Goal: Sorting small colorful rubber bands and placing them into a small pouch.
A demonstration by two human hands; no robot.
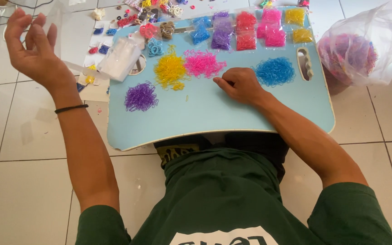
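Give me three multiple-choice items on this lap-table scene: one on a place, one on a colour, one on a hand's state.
1. Where does the purple pile of small bands lie on the light blue table?
A. Near-left part
B. Far-right corner
C. On the floor

2. What colour is the pile just right of the right hand?
A. Yellow
B. Blue
C. Pink

3. How is the left hand?
A. Flat on the table
B. Closed round a bag
C. Raised, fingers spread, empty

Answers: 1 A, it sits below the yellow pile; 2 B, its bands are blue; 3 C, it hangs over the floor tiles, holding nothing.
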